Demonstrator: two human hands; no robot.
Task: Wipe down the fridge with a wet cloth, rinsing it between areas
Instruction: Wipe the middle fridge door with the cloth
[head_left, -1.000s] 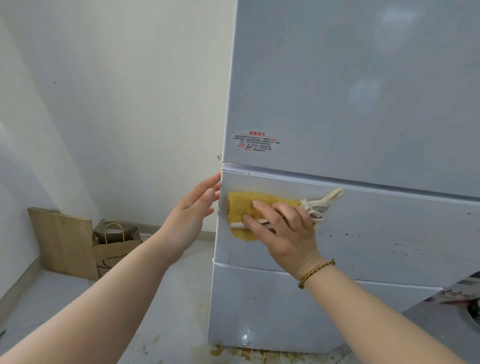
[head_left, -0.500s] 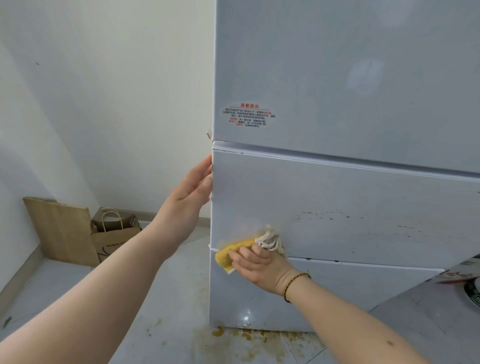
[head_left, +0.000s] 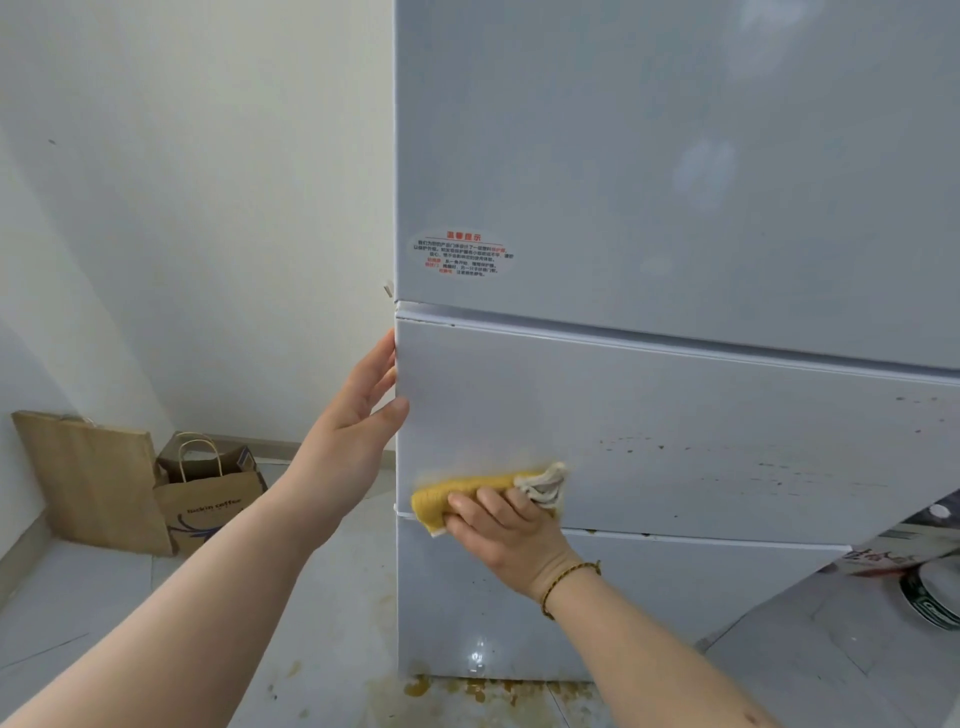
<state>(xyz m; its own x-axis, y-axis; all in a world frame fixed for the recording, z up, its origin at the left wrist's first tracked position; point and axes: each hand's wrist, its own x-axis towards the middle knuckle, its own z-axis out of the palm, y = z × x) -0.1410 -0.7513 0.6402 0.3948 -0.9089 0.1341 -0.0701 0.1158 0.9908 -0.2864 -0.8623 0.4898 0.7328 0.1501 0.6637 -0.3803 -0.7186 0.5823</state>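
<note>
A pale grey fridge (head_left: 675, 182) fills the right of the view, with a middle drawer front (head_left: 649, 410) speckled with brown spots towards the right. My right hand (head_left: 506, 530) presses a yellow cloth (head_left: 452, 501) with a white fringed end against the lower left corner of that drawer front. My left hand (head_left: 358, 421) rests flat on the drawer's left edge, fingers behind the side and thumb on the front.
Brown paper bags (head_left: 202, 493) and a flat brown bag (head_left: 88, 478) lean in the left corner against the white wall. Brownish stains (head_left: 467, 691) mark the tiled floor under the fridge. A round dish and a package (head_left: 930, 592) lie at the lower right.
My right hand has drawn the cloth from the top left of the middle drawer front down to its bottom left corner. The left hand has stayed on the drawer's edge.
</note>
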